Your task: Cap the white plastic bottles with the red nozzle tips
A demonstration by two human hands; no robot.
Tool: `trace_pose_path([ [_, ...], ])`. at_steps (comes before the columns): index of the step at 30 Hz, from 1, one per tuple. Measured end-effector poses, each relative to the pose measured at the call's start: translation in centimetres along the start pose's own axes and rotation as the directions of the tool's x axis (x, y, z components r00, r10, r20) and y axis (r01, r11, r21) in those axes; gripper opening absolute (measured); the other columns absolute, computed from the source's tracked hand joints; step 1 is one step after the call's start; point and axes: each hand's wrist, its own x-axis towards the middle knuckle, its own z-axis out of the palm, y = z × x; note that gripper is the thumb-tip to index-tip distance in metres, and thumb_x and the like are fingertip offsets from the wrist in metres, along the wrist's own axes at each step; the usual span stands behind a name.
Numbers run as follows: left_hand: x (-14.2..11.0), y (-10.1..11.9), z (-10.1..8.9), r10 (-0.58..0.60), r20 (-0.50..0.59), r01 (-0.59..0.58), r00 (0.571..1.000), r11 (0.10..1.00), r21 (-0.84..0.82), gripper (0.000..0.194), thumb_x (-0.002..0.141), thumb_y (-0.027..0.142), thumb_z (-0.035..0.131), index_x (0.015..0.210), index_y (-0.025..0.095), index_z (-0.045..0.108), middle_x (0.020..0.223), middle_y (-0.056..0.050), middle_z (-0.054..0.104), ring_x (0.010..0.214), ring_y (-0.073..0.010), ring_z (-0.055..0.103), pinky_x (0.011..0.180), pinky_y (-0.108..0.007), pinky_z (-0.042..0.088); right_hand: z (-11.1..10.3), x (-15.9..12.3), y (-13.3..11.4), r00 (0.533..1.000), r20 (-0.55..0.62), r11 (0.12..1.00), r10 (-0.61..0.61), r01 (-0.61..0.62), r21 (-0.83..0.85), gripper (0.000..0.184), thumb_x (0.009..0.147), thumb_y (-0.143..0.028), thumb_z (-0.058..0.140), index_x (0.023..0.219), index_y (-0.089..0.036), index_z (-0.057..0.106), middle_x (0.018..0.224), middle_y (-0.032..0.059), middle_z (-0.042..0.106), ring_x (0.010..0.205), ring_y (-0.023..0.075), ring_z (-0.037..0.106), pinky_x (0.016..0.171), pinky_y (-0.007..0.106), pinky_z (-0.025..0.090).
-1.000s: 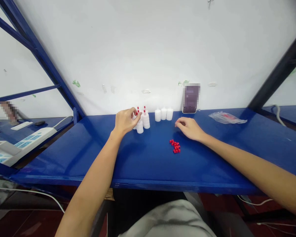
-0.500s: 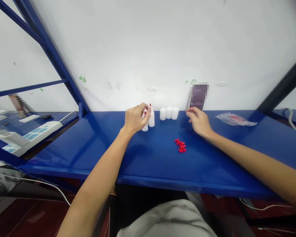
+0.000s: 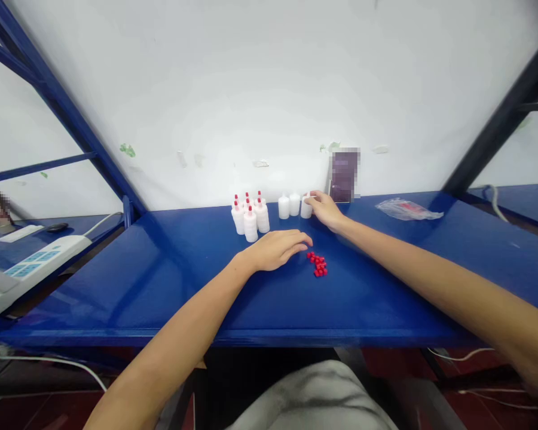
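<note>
Low over the table, my left hand (image 3: 281, 248) is open, its fingertips just left of a small pile of red caps (image 3: 318, 264). At the back, my right hand (image 3: 326, 211) has its thumb and fingers closed around the upper part of a white squeeze bottle (image 3: 306, 208) without a red cap. To its left stand two more uncapped white bottles (image 3: 284, 208). A cluster of several upright white bottles with red tips (image 3: 250, 226) is beyond and left of my left hand.
Everything stands on a blue table (image 3: 197, 286) against a white wall. A blurred-out dark upright device (image 3: 344, 176) leans at the back. A clear plastic bag (image 3: 407, 209) lies on the right. A white power strip (image 3: 40, 266) is on the left beyond the blue frame.
My left hand has left the red-tipped bottles and moved toward the red caps. My right hand has reached left and taken hold of the rightmost uncapped bottle. The view has shifted slightly.
</note>
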Motion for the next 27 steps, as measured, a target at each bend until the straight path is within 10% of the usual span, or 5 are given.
trace_pose_path([
  [6,0.4,0.9,0.3,0.036,0.025,-0.037,0.999,0.998,0.043,0.029,0.098,0.023,0.040,0.120,0.017,0.058,0.103,-0.008,0.064,0.096,-0.0198,0.061,0.089,-0.032,0.047,-1.7,-3.4,-1.1,0.978,0.137,0.981,-0.160,0.173,-0.088,0.019,0.077,-0.035,0.051,0.079,-0.019,0.062,0.077,0.0013,0.062,0.076,0.0186,0.055,0.069,0.030,0.044],
  [11,0.6,1.4,0.9,0.025,0.021,-0.027,0.999,0.994,0.102,0.036,0.089,0.019,0.052,0.124,0.016,0.061,0.112,-0.009,0.063,0.108,-0.0232,0.059,0.096,-0.034,0.047,-1.9,-6.0,-2.1,0.868,0.404,0.867,-0.290,0.417,-0.274,0.016,0.073,-0.024,0.055,0.083,-0.019,0.067,0.093,0.0045,0.068,0.087,0.0211,0.061,0.082,0.033,0.044],
  [20,0.8,0.4,1.3,-0.007,-0.016,0.007,1.000,1.000,0.031,0.022,0.093,0.021,0.054,0.106,0.016,0.071,0.101,-0.008,0.068,0.090,-0.0179,0.064,0.085,-0.030,0.050,-2.0,-7.5,-2.7,0.855,0.423,0.685,-0.301,0.502,-0.527,0.021,0.086,-0.023,0.047,0.104,-0.021,0.058,0.092,0.0051,0.067,0.083,0.0229,0.058,0.075,0.034,0.042],
  [27,0.8,-0.5,1.3,-0.158,-0.447,0.126,0.881,0.987,-0.101,0.016,0.091,0.022,0.059,0.099,0.017,0.071,0.089,-0.005,0.068,0.075,-0.0131,0.060,0.070,-0.026,0.050,-2.2,-7.6,-2.8,0.834,0.435,0.678,-0.339,0.537,-0.502,0.018,0.092,-0.029,0.042,0.096,-0.021,0.058,0.091,0.0058,0.064,0.085,0.0230,0.057,0.079,0.035,0.041],
])
